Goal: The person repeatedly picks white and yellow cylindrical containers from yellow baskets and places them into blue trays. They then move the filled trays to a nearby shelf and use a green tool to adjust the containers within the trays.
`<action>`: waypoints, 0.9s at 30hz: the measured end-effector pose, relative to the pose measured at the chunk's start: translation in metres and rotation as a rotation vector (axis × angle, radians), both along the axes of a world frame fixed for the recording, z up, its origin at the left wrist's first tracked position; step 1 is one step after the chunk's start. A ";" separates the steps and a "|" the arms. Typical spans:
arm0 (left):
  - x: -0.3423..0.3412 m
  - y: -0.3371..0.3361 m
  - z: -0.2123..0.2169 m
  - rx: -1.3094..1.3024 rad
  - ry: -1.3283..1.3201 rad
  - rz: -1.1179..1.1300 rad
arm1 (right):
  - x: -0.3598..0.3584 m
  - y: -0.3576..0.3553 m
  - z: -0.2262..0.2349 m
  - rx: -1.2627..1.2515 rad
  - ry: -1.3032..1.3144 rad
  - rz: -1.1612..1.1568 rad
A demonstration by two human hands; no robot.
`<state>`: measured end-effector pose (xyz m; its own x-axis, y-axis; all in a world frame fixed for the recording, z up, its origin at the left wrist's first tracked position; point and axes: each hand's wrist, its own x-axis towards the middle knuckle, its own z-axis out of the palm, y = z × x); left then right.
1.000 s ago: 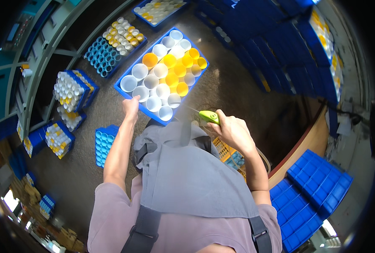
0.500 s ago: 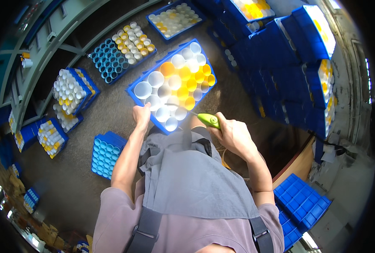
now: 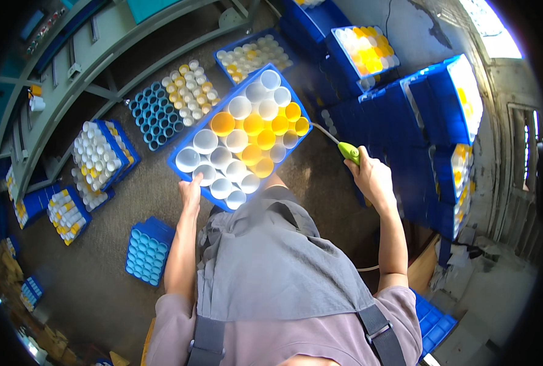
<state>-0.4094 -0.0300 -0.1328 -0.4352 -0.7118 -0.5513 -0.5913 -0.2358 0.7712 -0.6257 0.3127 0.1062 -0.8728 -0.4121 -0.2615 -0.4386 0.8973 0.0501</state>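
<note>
In front of my lap, a blue crate [image 3: 172,160] is tilted, with several rows of white and yellow open-ended cups or tubes [image 3: 221,157] standing in it. My left hand [image 3: 190,194] grips the crate's near left edge, thumb over the rim. To the right of the crate, my right hand [image 3: 371,181] is closed round the green handle of an air blow gun [image 3: 349,153]. Its thin bent nozzle reaches to the crate's right corner. Most of the fingers on the handle are hidden behind the palm.
Tall stacks of blue crates [image 3: 381,137] rise at the right. On the floor beyond are trays of teal tubes [image 3: 155,116] and white-yellow ones [image 3: 256,55]. Filled crates [image 3: 100,149] stand left, with light-blue cups [image 3: 146,256] nearer. A metal frame [image 3: 110,55] runs along the upper left.
My right hand has swung out to the right and forward with the air blow gun, from the crate's near side to its right corner. The crate and my left hand have shifted slightly left.
</note>
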 end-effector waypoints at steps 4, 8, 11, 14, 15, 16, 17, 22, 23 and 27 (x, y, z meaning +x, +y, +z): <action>-0.044 -0.022 -0.009 0.092 0.101 0.152 | -0.092 -0.031 -0.028 -0.252 0.107 0.123; -0.107 -0.059 -0.008 0.277 0.177 0.390 | -0.179 -0.046 -0.053 -0.122 -0.011 0.089; -0.164 -0.094 -0.006 0.505 0.240 0.523 | -0.227 -0.030 -0.074 -0.248 -0.147 -0.204; -0.251 -0.125 -0.017 0.665 0.436 0.628 | -0.257 -0.014 -0.103 -0.232 -0.252 -0.341; -0.283 -0.135 -0.022 0.672 0.477 0.683 | -0.263 -0.011 -0.113 -0.248 -0.280 -0.385; -0.315 -0.147 -0.028 0.679 0.509 0.776 | -0.266 -0.008 -0.122 -0.225 -0.252 -0.381; -0.349 -0.161 -0.035 0.679 0.537 0.861 | -0.267 -0.007 -0.130 -0.242 -0.273 -0.429; -0.477 -0.282 -0.047 0.671 0.663 0.706 | -0.254 -0.016 -0.145 -0.435 -0.390 -0.529; -0.492 -0.304 -0.044 0.665 0.703 0.713 | -0.251 -0.021 -0.143 -0.410 -0.443 -0.586; -0.514 -0.332 -0.037 0.384 0.345 0.437 | -0.234 -0.040 -0.133 -0.423 -0.458 -0.618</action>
<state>-0.9233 -0.3621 -0.1696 -0.3481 -0.6440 -0.6812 -0.1140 -0.6922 0.7127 -0.8594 0.2729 -0.0268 -0.8182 -0.0417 -0.5734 0.2370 0.8842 -0.4025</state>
